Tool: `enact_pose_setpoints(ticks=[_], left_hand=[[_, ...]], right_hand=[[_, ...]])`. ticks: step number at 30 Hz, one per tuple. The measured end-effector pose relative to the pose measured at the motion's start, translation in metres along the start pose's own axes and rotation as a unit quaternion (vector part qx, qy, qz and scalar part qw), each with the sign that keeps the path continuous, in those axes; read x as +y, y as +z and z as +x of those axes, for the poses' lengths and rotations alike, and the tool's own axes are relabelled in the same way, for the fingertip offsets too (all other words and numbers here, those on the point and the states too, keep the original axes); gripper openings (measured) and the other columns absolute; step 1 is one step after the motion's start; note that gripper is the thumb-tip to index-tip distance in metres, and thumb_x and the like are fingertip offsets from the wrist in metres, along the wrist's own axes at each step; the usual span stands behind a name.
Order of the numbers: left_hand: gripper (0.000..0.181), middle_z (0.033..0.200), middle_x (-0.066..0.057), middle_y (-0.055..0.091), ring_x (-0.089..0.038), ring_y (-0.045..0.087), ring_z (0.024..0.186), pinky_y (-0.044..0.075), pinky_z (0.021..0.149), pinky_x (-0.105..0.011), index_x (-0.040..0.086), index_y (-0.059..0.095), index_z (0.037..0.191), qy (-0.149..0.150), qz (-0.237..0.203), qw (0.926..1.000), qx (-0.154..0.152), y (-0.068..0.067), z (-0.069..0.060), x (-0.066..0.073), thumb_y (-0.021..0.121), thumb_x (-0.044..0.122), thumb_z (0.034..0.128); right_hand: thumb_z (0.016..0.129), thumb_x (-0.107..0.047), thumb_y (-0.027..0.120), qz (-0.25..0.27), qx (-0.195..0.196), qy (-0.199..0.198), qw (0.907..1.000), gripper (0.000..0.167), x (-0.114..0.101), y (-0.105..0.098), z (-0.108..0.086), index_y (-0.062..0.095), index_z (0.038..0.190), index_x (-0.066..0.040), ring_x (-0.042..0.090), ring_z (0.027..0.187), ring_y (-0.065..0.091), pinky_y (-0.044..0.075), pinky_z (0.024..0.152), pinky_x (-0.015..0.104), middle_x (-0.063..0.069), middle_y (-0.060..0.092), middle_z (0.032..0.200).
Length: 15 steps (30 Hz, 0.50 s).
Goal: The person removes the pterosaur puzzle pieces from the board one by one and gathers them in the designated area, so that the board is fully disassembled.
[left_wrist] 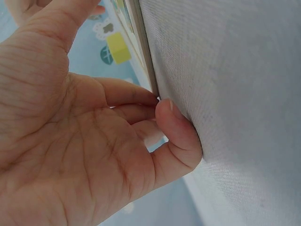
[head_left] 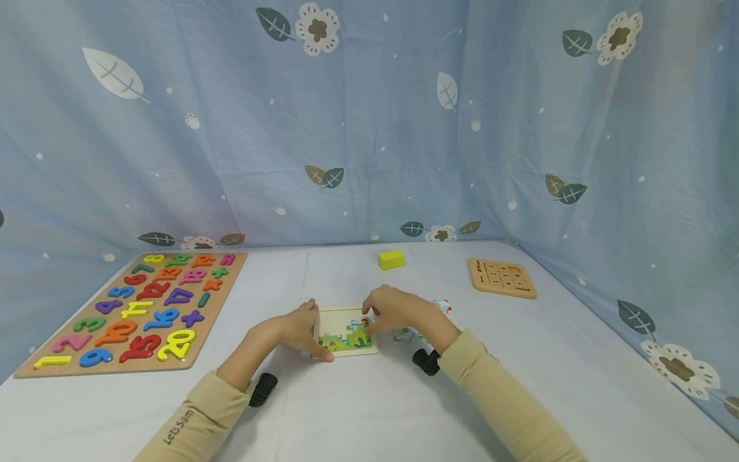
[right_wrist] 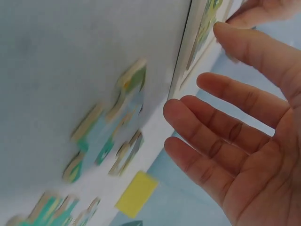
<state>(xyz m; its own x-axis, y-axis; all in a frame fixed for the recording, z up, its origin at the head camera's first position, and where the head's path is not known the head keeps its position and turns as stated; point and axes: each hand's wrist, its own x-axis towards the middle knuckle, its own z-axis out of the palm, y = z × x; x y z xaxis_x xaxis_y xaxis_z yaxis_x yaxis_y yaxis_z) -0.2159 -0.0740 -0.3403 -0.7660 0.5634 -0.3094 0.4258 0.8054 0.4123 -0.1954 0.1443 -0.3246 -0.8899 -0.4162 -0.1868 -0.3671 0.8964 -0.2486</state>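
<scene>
The small puzzle board (head_left: 331,317) lies on the table, with green and yellow pieces along its front and right side. My left hand (head_left: 297,328) holds its left side, fingers at the far part and thumb at the front corner; in the left wrist view, fingertips of that hand (left_wrist: 94,127) meet the board's edge (left_wrist: 146,52). Over the board's right side is my right hand (head_left: 395,308), thumb and fingers bent downward. The right wrist view shows this hand (right_wrist: 244,127) with fingers apart and no piece visible between them; whether the thumb touches the board, I cannot tell.
Loose puzzle pieces (right_wrist: 104,132) lie right of the board, partly behind my right forearm in the head view. A yellow block (head_left: 391,260) stands beyond the board. A large number board (head_left: 199,346) is at left, a small wooden number board (head_left: 502,290) at right.
</scene>
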Motion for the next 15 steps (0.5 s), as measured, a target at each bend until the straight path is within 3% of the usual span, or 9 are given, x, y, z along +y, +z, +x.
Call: enact_pose_setpoints(ticks=[15], left_hand=[[0.114, 0.154, -0.036, 0.012, -0.046, 0.015, 0.145, 0.023, 0.116, -0.054, -0.021, 0.019, 0.143, 0.023, 0.003, 0.9997, 0.004, 0.0, -0.004, 0.0, 0.083, 0.04, 0.0721]], right_hand=[[0.085, -0.025, 0.075, -0.045, -0.017, -0.007, 0.9988, 0.034, -0.023, 0.006, 0.014, 0.071, 0.114, -0.007, 0.007, 0.074, 0.05, 0.045, 0.067, 0.02, -0.004, 0.061, 0.083]])
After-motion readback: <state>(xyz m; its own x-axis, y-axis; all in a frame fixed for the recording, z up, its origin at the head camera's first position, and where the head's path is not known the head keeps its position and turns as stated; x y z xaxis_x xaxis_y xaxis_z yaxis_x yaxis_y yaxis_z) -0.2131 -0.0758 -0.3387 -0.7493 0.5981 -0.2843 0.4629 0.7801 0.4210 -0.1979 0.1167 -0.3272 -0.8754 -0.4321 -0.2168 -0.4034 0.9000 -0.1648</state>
